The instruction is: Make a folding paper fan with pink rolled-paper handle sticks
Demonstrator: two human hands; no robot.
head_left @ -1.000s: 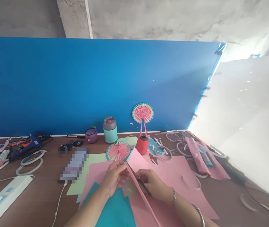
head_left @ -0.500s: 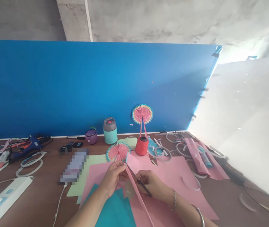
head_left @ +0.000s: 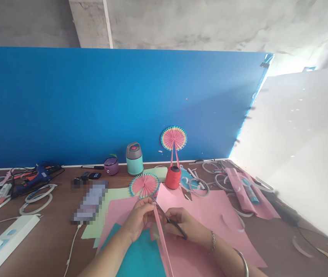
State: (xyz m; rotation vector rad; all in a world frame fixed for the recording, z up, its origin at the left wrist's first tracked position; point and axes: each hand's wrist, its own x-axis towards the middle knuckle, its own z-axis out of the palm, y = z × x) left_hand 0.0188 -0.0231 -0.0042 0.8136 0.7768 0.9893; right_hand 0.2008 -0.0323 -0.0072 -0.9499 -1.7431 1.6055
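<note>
Pink paper spreads in front of the red thread cone, teal paper front-left. Before the cone, the right hand curls around scissors; front-left of it, the left hand's nearly closed fingers pinch a narrow pink paper strip.

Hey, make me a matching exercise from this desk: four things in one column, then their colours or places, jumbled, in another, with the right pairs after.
Things:
1. scissors
2. narrow pink strip
3. spool
4. power strip

Colours or places:
A. red, with a dark top
B. white, at the picture's lower left
C. in the right hand
D. in the left hand

Pairs: 1-C, 2-D, 3-A, 4-B
</note>
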